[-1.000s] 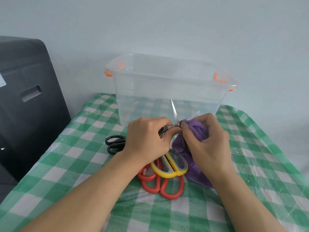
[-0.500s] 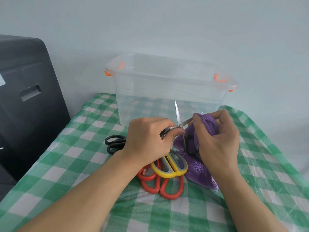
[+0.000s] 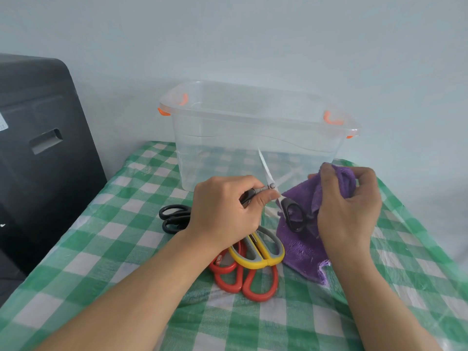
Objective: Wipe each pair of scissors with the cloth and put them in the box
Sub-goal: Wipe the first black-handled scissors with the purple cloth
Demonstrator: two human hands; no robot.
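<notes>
The left hand [image 3: 222,211] grips 1 handle of the splayed black-handled scissors [image 3: 272,186] just before the clear box [image 3: 253,138], while the right hand [image 3: 347,209] bunches the purple cloth [image 3: 301,239] beside them, so the bare upright blade could nick a finger.

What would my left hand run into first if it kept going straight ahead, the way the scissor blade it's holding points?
Probably the near wall of the clear plastic box with orange handles. The left hand aims the blade at it, though the gap is hard to judge.
</notes>
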